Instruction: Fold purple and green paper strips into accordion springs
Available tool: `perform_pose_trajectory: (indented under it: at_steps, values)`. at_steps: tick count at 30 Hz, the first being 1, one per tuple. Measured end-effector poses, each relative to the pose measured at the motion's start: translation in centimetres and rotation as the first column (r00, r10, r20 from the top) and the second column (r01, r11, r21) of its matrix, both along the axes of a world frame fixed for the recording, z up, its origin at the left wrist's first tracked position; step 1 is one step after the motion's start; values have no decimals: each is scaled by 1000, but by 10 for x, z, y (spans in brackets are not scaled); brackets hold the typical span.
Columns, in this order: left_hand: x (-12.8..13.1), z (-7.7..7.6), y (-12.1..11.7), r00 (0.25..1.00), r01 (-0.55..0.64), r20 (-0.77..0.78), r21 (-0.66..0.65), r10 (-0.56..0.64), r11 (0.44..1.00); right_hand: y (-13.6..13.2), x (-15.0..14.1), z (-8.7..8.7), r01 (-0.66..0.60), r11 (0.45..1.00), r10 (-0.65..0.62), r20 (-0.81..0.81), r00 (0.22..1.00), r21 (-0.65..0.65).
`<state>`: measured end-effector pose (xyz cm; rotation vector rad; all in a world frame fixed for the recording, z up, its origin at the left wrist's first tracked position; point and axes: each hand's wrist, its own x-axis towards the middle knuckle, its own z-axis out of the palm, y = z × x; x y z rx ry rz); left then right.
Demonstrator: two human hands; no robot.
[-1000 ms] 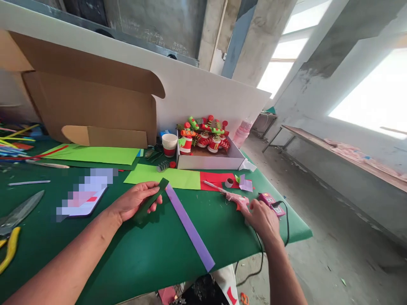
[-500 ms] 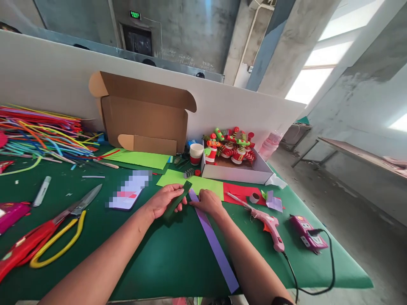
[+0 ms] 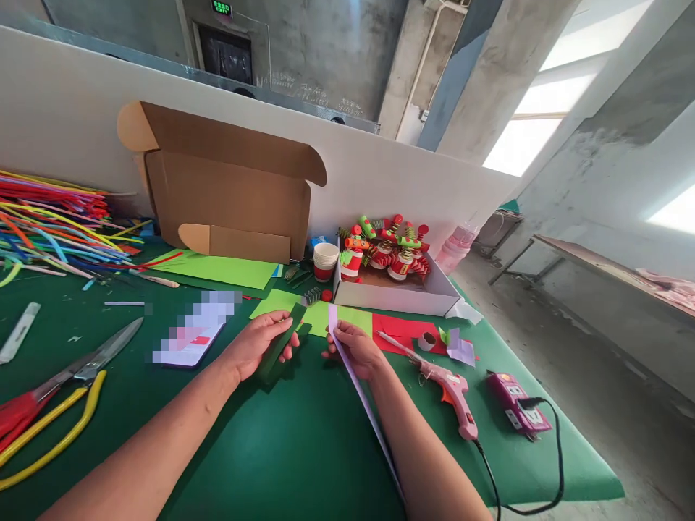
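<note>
My left hand [image 3: 266,344] is closed on a dark green paper strip [image 3: 283,339], held at a slant above the green tabletop. Between thumb and fingers, my right hand [image 3: 352,347] grips a long purple paper strip [image 3: 352,380] near its top end. The strip's lower part runs down along my right forearm, partly hidden by it. The two hands are apart, with the strips not touching. Light green paper [image 3: 347,318] and red paper [image 3: 399,336] lie just beyond the hands. A pink glue gun [image 3: 448,387] rests right of my right hand.
Large scissors [image 3: 81,383] and a phone [image 3: 195,333] lie to the left. Farther back are colourful pipe cleaners [image 3: 54,231], a cardboard box [image 3: 228,195], stacked paper cups [image 3: 324,262] and a white tray [image 3: 396,297] of red-green figures. The glue gun's cord reaches a purple box [image 3: 518,405].
My right hand has lifted the purple strip's top end off the table, turning it edge-on. My left hand keeps hold of the green strip. The view has shifted slightly.
</note>
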<state>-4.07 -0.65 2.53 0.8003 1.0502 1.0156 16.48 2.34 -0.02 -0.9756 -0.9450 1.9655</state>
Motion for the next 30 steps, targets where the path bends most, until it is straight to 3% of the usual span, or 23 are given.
perform_pose_trajectory:
  at_steps: [6, 10, 12, 14, 16, 18, 20, 22, 24, 26, 30]
  values:
    - [2, -3, 2, 1000, -11, -27, -6, 11, 1000, -7, -15, 12, -125, 971, 116, -58, 992, -202]
    - [5, -4, 4, 999, 9, -41, -10, -9, 1000, -12, -19, 14, -123, 988, 128, 50, 990, -94]
    - [5, -5, 4, 999, 7, -42, -4, -7, 1000, -13, -20, 12, -91, 996, 86, 211, 974, 14]
    - [5, -5, 4, 999, 7, -37, 0, -7, 1000, -13, -20, 8, -51, 982, -38, 456, 889, 182]
    - [4, -6, 3, 999, 10, -33, -1, -10, 1000, -12, -19, 4, -86, 925, -197, 660, 725, 370]
    - [4, -6, 3, 999, 15, -33, -1, -15, 1000, -11, -18, 0, -195, 854, -292, 753, 590, 483]
    - [4, -7, 2, 999, 18, -34, 3, -18, 1000, -10, -16, -2, -273, 791, -347, 769, 537, 548]
    - [5, -8, 2, 999, 22, -38, 6, -22, 1000, -9, -15, -3, -302, 731, -404, 745, 532, 612]
    - [4, -8, 2, 999, 25, -47, 13, -25, 1000, -9, -15, 0, -322, 714, -402, 741, 538, 621]
    - [4, -8, 3, 998, 25, -65, 26, -23, 999, -10, -15, 5, -330, 762, -299, 754, 584, 557]
    - [3, -8, 3, 992, 22, -125, 43, -17, 999, -13, -17, 11, -274, 901, 41, 560, 828, 338]
